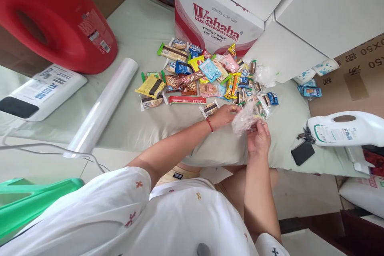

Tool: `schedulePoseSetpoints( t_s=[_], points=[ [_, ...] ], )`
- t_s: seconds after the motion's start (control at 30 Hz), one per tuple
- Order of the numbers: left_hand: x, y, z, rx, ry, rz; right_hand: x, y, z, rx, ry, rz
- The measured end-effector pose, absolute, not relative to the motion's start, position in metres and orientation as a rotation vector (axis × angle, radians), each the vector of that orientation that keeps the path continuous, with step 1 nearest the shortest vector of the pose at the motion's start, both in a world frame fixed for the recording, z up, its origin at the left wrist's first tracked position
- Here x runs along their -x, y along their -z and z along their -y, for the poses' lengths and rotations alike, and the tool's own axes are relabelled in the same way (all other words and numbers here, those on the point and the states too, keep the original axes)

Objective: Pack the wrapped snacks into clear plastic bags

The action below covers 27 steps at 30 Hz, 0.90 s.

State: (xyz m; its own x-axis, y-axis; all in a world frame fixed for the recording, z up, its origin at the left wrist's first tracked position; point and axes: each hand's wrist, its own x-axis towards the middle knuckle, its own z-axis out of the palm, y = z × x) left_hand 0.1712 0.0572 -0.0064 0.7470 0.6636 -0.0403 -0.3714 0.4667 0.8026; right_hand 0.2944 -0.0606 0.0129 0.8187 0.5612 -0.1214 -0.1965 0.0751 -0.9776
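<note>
A crumpled clear plastic bag [243,121] hangs between my two hands, just in front of a spread of wrapped snacks. My left hand [224,115], with a red cord on its wrist, pinches the bag's left edge. On the opposite side, the fingers of my right hand [258,135] are closed on the bag's lower right edge. Close to my left hand lies a small wrapped biscuit [210,109]. Farther back are a red stick packet [187,100], a yellow packet [151,87] and a light blue packet [210,69]. Another clear plastic bag [265,76] lies at the pile's right.
Behind the snacks stands a Wahaha water carton [219,24]. A plastic film roll [103,104], a white device [45,92] with a cable, and a red jug [60,20] are on the left. On the right are a white bottle [348,130] and a black key pouch [303,153].
</note>
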Motion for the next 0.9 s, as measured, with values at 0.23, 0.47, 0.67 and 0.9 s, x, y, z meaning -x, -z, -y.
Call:
schedulePoseSetpoints(
  t_s=[0.23,0.47,0.67,0.9],
  points=[
    [-0.158,-0.008,-0.059,-0.582,-0.58,-0.265,-0.322,-0.014,0.079,1.368,-0.396,0.333],
    [-0.157,-0.005,-0.071,-0.909,-0.502,-0.355,-0.329,-0.021,0.092,1.426,-0.403,0.312],
    [-0.145,-0.012,-0.082,-0.94,-0.39,-0.313,-0.345,-0.022,0.096,1.453,-0.521,0.284],
    [-0.143,-0.001,-0.092,-1.373,-0.277,-0.315,-0.359,-0.032,0.101,1.286,-0.481,0.254]
  ],
)
